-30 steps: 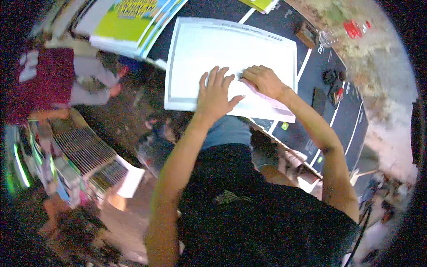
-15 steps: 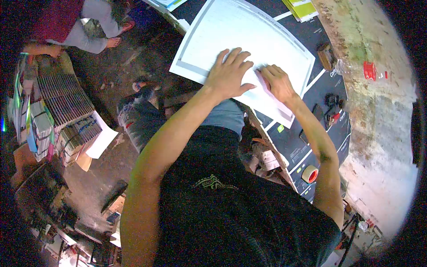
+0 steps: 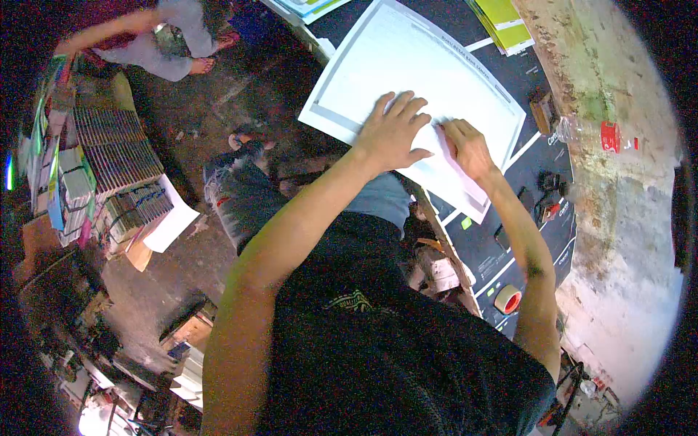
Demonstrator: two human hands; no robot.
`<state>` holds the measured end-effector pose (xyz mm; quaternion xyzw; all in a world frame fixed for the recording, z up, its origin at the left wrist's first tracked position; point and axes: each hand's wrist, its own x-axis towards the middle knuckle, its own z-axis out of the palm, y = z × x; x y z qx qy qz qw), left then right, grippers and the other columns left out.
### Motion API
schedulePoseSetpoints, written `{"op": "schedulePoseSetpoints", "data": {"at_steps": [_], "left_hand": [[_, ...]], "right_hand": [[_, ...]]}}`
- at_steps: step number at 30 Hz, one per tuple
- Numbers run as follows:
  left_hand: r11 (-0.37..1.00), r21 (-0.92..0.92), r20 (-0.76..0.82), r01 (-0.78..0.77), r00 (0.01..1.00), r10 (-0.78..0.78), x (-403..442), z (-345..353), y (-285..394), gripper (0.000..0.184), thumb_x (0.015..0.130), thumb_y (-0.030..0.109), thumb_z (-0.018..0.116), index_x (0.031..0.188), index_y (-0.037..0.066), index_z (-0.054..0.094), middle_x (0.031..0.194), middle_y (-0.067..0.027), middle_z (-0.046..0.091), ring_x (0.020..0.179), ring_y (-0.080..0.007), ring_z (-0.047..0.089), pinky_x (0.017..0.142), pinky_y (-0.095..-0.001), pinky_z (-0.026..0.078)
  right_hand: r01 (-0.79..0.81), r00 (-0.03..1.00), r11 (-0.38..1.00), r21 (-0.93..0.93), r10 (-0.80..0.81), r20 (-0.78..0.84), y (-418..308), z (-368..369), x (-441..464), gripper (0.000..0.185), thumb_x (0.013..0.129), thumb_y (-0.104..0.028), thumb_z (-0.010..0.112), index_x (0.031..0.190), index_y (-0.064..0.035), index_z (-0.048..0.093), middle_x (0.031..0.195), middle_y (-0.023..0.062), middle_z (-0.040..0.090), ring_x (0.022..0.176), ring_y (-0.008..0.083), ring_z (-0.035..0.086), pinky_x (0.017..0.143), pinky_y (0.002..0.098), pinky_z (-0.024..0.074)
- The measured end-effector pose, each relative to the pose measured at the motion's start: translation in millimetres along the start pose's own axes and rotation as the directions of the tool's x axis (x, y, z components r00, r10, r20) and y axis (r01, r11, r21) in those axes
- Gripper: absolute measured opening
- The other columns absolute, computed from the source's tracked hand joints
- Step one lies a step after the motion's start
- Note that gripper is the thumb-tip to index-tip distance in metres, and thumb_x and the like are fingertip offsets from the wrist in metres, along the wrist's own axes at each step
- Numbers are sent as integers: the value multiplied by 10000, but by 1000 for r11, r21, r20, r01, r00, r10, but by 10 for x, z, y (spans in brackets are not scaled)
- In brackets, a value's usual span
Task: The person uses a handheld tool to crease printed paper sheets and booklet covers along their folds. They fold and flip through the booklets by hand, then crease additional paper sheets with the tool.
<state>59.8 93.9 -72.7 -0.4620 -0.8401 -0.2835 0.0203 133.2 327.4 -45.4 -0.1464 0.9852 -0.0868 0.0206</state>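
A large white printed sheet with a grey border and a line of heading text lies at an angle on the dark table. My left hand rests on the sheet's lower part, fingers spread and thumb out to the side. To its right, my right hand is closed, its fingers bent together over the same sheet. Whatever is in those fingers, if anything, is hidden; a small dark-reddish patch shows beside them. A pinkish strip of the paper runs beneath that hand toward the near corner.
On the dark table are a tape roll, a brown block and yellow-green booklets. A plastic bottle with a red label lies by the wall. Bundled stacks stand at left beside another person.
The whole view has shifted slightly, with the sheet and hands now a little lower and further right. Both hands keep their places on the paper. The other person's arm has moved up.
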Motion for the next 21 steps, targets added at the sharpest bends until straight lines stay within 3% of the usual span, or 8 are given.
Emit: {"op": "schedulePoseSetpoints", "data": {"at_steps": [4,13,16,17,19,21], "left_hand": [[1000,21,4,-6,1000,6,-18,-4,5,689,857,596,657,1341,110,594,1498,-95,461,1454,-318,331,1194,-540,203],[1000,12,4,11,1000,-11,-10,19,20,695,844,598,673,1345,122,589,1507,-84,455,1454,-307,334,1197,-535,202],[999,41,18,12,1000,-13,-1,1,8,693,838,592,683,1342,124,591,1508,-83,453,1454,-303,336,1196,-535,206],[998,55,28,9,1000,-10,-7,-4,24,692,836,589,686,1340,125,591,1508,-83,452,1453,-302,337,1196,-535,208],[1000,4,36,11,999,-12,-14,-3,43,690,829,579,698,1339,126,592,1508,-84,452,1455,-303,335,1197,-536,206],[1000,-14,35,23,999,-23,-24,-9,25,689,826,575,704,1338,127,593,1508,-84,452,1455,-303,334,1197,-536,206]], "right_hand": [[4,995,1000,26,-7,100,-28,-121,55,332,831,-35,630,1163,-27,620,1073,153,662,981,332,649,832,427,565],[101,995,991,84,-100,-14,-37,-102,36,301,827,-76,660,1126,-58,634,979,118,641,913,327,647,806,447,561],[278,960,960,19,-278,42,-118,-18,-18,262,830,-100,667,1087,-70,629,1014,114,649,914,317,651,801,436,560],[277,959,961,-17,-276,58,-158,-23,-52,228,827,-114,671,1048,-86,624,1041,107,653,917,310,653,794,425,559],[125,992,992,25,-126,26,-125,-18,-79,251,824,-122,672,1069,-91,629,1050,113,656,928,314,653,818,429,553],[44,998,997,-58,-41,55,-58,-63,0,328,815,-144,686,1134,-105,625,1054,118,653,952,323,650,874,450,534]]}}
